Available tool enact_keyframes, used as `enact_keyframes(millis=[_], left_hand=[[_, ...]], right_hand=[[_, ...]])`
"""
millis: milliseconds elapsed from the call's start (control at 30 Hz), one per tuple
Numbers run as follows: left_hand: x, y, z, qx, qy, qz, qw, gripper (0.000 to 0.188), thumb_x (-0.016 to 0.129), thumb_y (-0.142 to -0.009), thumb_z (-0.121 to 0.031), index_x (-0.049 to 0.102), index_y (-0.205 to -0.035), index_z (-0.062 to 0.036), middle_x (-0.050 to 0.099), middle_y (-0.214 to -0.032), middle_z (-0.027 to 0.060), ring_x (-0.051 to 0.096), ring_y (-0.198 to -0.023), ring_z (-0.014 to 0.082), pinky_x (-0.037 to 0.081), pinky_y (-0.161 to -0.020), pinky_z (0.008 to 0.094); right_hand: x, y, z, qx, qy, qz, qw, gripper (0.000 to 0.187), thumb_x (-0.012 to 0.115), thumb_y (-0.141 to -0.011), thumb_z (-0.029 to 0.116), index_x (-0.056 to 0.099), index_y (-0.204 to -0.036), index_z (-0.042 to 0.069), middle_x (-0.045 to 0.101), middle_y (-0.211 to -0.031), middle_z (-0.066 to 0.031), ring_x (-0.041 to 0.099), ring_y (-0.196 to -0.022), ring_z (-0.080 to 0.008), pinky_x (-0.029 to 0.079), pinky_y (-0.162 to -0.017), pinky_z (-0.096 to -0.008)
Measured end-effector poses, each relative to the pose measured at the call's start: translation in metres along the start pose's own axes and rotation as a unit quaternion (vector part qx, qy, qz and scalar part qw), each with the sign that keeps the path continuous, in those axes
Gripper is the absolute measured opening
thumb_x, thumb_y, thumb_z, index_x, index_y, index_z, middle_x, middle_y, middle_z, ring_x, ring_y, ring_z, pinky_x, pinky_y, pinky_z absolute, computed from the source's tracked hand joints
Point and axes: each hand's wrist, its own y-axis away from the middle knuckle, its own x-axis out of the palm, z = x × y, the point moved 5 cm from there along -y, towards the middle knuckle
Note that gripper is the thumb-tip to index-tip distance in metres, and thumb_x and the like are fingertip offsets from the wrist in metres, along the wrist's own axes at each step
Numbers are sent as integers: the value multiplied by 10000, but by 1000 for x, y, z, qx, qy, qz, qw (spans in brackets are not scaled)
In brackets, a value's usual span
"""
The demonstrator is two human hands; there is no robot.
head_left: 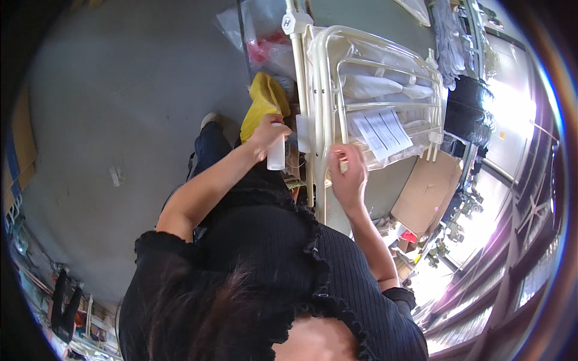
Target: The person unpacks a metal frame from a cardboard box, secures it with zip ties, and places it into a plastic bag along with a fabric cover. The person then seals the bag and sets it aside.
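Observation:
My left hand (265,138) is closed around the upper end of a smooth white tube-shaped thing (276,156), which hangs upright below my fingers; its exact kind does not show. To the right, my right hand (348,175) has its fingers curled in, close in front of the cream metal tube frame (326,114). What its fingers hold, if anything, is hidden. A small white tag (303,133) hangs on the frame's post between my hands. A printed white sheet (382,133) lies on the plastic-wrapped frame bars, right of and above my right hand.
A yellow cloth or bag (264,99) sits just beyond my left hand. Clear and red plastic wrapping (265,45) lies further off. On the right are a cardboard sheet (427,192) and black bundled material (469,111) by a rack. Grey floor (114,102) spreads to the left.

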Motion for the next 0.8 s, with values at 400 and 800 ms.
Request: enact_keyframes(millis=[400,800], left_hand=[[67,110,-82,400,-301,153,852,341,747,-749,-106,576,-1033,-32,466,-1091,80,479,-966,181,412,-835,279],[90,36,-60,168,-276,1,946,305,623,-873,-259,546,-837,34,624,-749,90,617,-638,146,462,-573,267]], right_hand=[[10,24,-4,179,-203,156,950,395,644,-862,261,489,-1115,1,527,-1029,-49,482,-906,-99,429,-762,-296],[1,-15,-60,149,42,-74,985,435,632,-823,382,502,-1029,21,556,-1031,-173,467,-1021,-340,350,-848,-451]])
